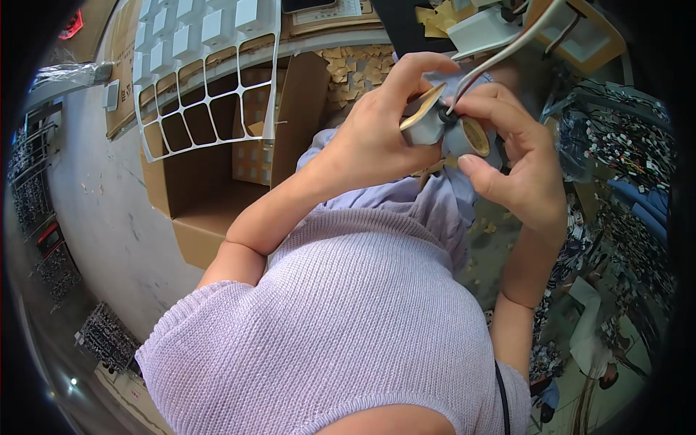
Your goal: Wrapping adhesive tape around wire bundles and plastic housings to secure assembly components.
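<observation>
Left to right. Upper left of frame: white lattice sheet [270,116] with cut-out rounded squares, pale grey square blocks [217,30] on its top part; open brown cardboard box [308,83] under it, well left of the work. Tan paper scraps [362,65] piled upper centre, behind the left hand [373,130].

That left hand, upper centre, grip closed round the left side of a pale grey plastic piece with a flat tan face [428,129]: fingers over the top, thumb underneath. The tan edge slopes from lower left up to upper right. Directly right of it, a rounded pale grey end with a tan oval face [475,136], long axis steep, nearly upright in frame. Dark gap between the two; can't tell if they're one body.

Key relation, my read: the grey cable [535,30] meets the work at that gap, between both hands, and runs off to the upper right, so its line lies on the right hand's [540,174] side. Right hand is nearer to the cable root and the oval end; left is nearer to the sloped tan face. Right index tip sits at the cable root, thumb spread just below the oval; can't tell whether that grip is pinching, fingers hide the contact.

Far right: dense bundles of dark cables with white ends [631,138], apart from the hands.
</observation>
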`<state>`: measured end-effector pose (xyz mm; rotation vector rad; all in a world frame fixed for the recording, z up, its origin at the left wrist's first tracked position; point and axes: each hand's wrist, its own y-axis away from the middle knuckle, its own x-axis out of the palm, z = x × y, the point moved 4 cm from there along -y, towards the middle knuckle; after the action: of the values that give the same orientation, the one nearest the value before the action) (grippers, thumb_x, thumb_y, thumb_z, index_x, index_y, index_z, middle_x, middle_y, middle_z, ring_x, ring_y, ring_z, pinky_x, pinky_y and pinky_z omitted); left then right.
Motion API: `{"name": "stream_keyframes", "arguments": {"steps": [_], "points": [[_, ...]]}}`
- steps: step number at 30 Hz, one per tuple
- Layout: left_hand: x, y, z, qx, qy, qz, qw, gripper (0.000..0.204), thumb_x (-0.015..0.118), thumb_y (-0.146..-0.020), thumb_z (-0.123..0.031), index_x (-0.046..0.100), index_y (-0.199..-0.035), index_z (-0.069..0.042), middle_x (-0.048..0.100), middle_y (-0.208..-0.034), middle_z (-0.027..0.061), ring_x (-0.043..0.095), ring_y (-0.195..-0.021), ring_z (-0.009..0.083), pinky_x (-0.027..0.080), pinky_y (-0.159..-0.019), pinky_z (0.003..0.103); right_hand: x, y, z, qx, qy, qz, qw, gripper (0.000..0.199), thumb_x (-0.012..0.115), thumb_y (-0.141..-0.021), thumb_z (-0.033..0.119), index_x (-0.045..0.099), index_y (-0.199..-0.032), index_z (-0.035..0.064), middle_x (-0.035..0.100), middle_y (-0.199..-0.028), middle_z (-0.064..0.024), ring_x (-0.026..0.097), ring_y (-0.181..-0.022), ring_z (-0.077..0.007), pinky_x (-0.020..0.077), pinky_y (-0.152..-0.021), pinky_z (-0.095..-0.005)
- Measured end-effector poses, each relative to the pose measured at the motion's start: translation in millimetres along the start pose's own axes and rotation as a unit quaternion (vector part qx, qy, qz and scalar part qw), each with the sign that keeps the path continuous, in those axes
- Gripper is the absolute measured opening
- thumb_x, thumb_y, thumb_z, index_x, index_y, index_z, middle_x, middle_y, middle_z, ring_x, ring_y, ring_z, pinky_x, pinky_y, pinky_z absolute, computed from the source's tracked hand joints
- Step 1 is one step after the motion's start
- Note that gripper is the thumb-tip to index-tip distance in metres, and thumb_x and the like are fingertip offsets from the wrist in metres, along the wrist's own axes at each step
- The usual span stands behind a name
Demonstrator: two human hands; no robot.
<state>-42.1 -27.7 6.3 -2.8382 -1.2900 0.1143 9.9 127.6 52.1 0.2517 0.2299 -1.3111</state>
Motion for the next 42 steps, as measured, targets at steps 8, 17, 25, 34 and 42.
{"name": "stream_keyframes", "arguments": {"steps": [8,17,25,34,42], "points": [[5,3,8,0.038,0.014,-0.002,0.999,0.065,0.071,-0.066,-0.004,0.043,-0.124,-0.008,0.061,-0.087,0.0107,0.064,-0.079,0.0228,0.049,-0.071,0.031,11,-7,-11,-0.022,-0.096,-0.016,0.995,0.047,0.063,-0.071,0.003,0.059,-0.118,0.0011,0.057,-0.101,-0.0043,0.054,-0.097,-0.0133,0.041,-0.091,-0.0265],[-1,-5,18,0.066,-0.071,-0.128,0.987,0.059,0.077,-0.068,-0.008,0.041,-0.115,-0.003,0.062,-0.095,0.0163,0.066,-0.09,0.0317,0.052,-0.077,0.036,27,-2,1,-0.004,-0.119,-0.184,0.976,0.073,0.064,-0.069,-0.011,0.035,-0.133,0.0039,0.057,-0.104,-0.0093,0.06,-0.088,-0.0144,0.0471,-0.086,-0.027],[1,-13,34,-0.072,0.245,0.053,0.965,0.059,0.08,-0.065,-0.009,0.054,-0.118,-0.003,0.064,-0.098,0.0077,0.062,-0.09,0.0127,0.051,-0.078,0.029,27,0,31,0.1,-0.203,-0.1,0.969,0.061,0.068,-0.075,0.006,0.041,-0.129,-0.0034,0.06,-0.083,-0.0046,0.056,-0.076,-0.0087,0.0438,-0.072,-0.0202],[28,21,3,-0.228,0.581,0.398,0.673,0.056,0.064,-0.078,-0.021,0.05,-0.119,0.015,0.063,-0.106,0.0297,0.069,-0.087,0.0297,0.058,-0.078,0.036,-2,-41,-8,-0.2,-0.208,0.181,0.94,0.059,0.076,-0.077,0.027,0.056,-0.121,-0.0061,0.051,-0.127,-0.0288,0.055,-0.115,-0.0299,0.0436,-0.097,-0.0372],[58,50,-24,-0.199,0.708,0.529,0.423,0.055,0.06,-0.081,-0.014,0.04,-0.12,0.02,0.06,-0.096,0.0313,0.067,-0.073,0.0316,0.058,-0.056,0.034,18,-44,9,-0.342,-0.188,0.168,0.905,0.041,0.086,-0.064,0.04,0.058,-0.068,0.0093,0.063,-0.086,-0.0105,0.061,-0.074,-0.0172,0.05,-0.062,-0.0264]]}}
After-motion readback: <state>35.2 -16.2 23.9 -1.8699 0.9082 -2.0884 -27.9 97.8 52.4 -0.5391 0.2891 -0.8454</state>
